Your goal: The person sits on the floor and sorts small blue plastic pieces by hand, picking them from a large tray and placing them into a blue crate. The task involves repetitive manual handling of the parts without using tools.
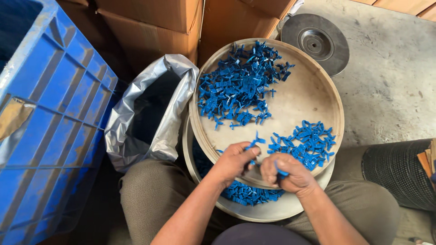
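Over the near rim of the round tray (318,97), the left hand (234,161) pinched a small blue plastic piece (255,141) between thumb and fingertips; the right hand (287,173) curled tightly around another blue piece (281,172).

Matt blue plastic pieces (236,88) lie on a smooth, dull beige tray (313,97) over a satin metal basin (290,208), beside a glossy, crinkled silver plastic bag (136,97), a ribbed blue plastic crate (50,136), brown cardboard boxes (150,22) and rough concrete floor (390,72).
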